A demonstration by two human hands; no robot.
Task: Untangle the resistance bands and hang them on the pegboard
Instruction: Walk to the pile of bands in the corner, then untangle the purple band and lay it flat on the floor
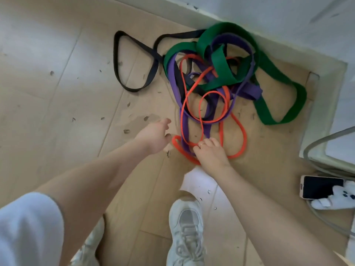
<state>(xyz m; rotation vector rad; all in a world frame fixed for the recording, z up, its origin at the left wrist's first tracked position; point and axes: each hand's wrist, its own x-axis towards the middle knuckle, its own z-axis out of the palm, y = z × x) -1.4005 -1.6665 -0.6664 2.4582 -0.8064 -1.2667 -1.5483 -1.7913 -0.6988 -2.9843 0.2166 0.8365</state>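
The right hand [210,151] pinches the orange band [192,89] at its nearest loop; the left hand [156,136] hovers beside it, fingers seemingly loosely curled (blurred). Just beyond both hands, the tangled bands [221,73] look limp and stretchy, best lifted loop by loop.

The tangle of bands [217,81] lies on the floor [57,93] against the far wall [288,25]. One loop [132,60] trails out to its left. A phone [321,187] lies at the floor's right edge, beside a cable [315,166].
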